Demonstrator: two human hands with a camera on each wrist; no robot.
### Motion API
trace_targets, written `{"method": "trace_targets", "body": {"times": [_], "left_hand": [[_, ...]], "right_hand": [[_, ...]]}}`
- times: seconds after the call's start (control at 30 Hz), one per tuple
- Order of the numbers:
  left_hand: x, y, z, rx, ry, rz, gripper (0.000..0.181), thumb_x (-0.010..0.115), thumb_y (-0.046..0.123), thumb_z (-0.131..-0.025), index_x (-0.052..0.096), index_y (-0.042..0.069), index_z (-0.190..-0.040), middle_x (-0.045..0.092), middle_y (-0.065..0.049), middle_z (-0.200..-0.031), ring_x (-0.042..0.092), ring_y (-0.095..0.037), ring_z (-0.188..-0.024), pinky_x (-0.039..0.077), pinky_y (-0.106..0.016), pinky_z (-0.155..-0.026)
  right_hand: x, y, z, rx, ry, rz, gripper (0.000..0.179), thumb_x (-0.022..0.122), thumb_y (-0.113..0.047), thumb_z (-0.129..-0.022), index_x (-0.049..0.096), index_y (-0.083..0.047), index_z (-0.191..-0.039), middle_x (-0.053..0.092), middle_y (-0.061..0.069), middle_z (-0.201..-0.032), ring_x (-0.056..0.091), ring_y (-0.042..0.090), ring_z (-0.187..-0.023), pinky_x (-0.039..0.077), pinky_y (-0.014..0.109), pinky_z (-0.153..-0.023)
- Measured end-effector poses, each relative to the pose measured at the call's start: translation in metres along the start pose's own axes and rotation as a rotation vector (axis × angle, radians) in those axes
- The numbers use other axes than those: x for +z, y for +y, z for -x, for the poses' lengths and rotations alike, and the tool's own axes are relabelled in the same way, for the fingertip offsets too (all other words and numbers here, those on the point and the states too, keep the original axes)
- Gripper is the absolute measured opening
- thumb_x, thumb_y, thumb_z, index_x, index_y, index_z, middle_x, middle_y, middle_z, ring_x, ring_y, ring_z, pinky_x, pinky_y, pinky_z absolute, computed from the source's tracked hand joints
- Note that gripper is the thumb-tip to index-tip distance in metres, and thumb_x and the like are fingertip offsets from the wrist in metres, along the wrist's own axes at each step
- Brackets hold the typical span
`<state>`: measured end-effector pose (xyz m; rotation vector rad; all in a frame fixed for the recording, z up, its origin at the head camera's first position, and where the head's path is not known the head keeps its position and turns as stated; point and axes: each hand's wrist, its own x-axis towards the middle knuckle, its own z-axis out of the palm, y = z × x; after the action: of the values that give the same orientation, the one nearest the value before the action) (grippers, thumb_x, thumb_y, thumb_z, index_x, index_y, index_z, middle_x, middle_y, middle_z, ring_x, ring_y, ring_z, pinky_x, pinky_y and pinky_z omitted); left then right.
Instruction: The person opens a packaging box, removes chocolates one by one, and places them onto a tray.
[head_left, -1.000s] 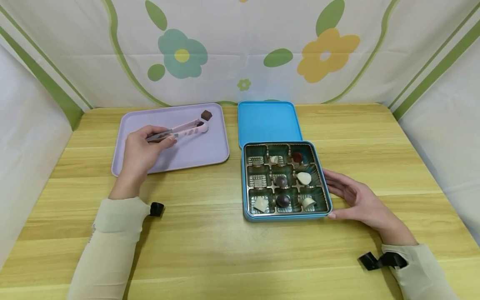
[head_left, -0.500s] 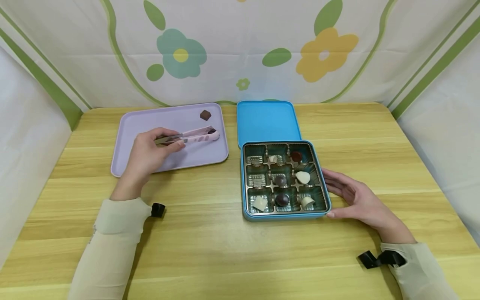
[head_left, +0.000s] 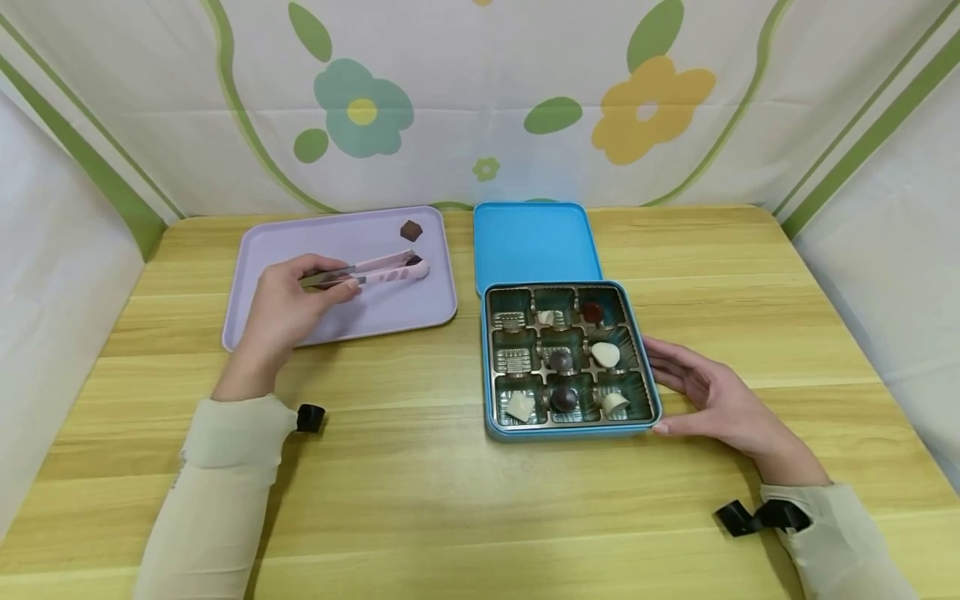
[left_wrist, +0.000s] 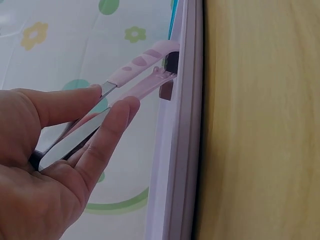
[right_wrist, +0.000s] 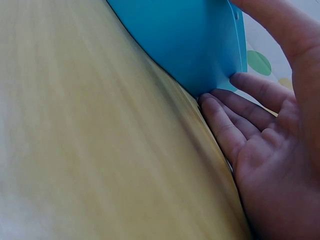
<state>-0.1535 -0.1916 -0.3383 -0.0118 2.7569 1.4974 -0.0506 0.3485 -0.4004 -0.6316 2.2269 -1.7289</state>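
My left hand [head_left: 281,304] pinches pink-tipped tongs [head_left: 393,274] between thumb and fingers. Caught between the tips is a dark chocolate [head_left: 413,261], seen also in the left wrist view as a dark piece [left_wrist: 172,62]. The tongs are over the lilac tray [head_left: 300,239], where a brown square chocolate [head_left: 410,230] lies near the far right corner. My right hand [head_left: 723,408] rests against the right side of a blue tin [head_left: 570,434]. In the right wrist view its extended fingertips [right_wrist: 210,102] touch the tin's wall. White and dark chocolates sit in several cells of the tin's divided insert.
The blue lid [head_left: 534,243] lies behind the tin, close to the tray's right edge. Two cells at the tin's left side, the back and middle ones, hold no chocolate. A patterned cloth wall [head_left: 480,108] closes off the table's back edge.
The tongs first lifted slightly away from the brown chocolate, moving right and towards me, then shifted a little back left. The dark chocolate stays between their tips. My right hand keeps its place.
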Motion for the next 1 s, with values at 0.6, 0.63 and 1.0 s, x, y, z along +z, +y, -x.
{"method": "trace_targets", "body": {"times": [0.6, 0.63, 1.0], "left_hand": [[-0.005, 0.001, 0.001, -0.016, 0.0, 0.037, 0.039, 0.083, 0.022, -0.097, 0.074, 0.004, -0.131, 0.072, 0.025, -0.092, 0.07, 0.01, -0.083, 0.055, -0.007, -0.076], [-0.006, 0.002, 0.001, -0.013, 0.002, 0.042, 0.04, 0.083, 0.022, -0.097, 0.074, 0.004, -0.131, 0.072, 0.026, -0.092, 0.07, 0.01, -0.084, 0.055, -0.007, -0.076], [-0.006, 0.022, 0.01, 0.042, 0.046, 0.202, 0.035, 0.083, 0.017, -0.097, 0.073, 0.001, -0.127, 0.076, 0.019, -0.1, 0.076, 0.004, -0.095, 0.063, -0.015, -0.086]], "right_hand": [[-0.001, 0.0, -0.001, -0.011, -0.008, 0.0, 0.099, 0.078, 0.025, -0.08, 0.032, 0.006, -0.165, 0.048, -0.012, -0.166, 0.056, 0.0, -0.144, 0.046, 0.013, -0.116], [-0.001, 0.0, -0.001, -0.011, -0.008, -0.001, 0.099, 0.078, 0.025, -0.08, 0.032, 0.006, -0.165, 0.048, -0.012, -0.166, 0.056, 0.0, -0.144, 0.046, 0.013, -0.116], [0.0, 0.002, 0.0, -0.009, -0.011, -0.008, 0.099, 0.078, 0.025, -0.08, 0.031, 0.006, -0.165, 0.048, -0.013, -0.166, 0.055, 0.0, -0.144, 0.046, 0.014, -0.116]]}}
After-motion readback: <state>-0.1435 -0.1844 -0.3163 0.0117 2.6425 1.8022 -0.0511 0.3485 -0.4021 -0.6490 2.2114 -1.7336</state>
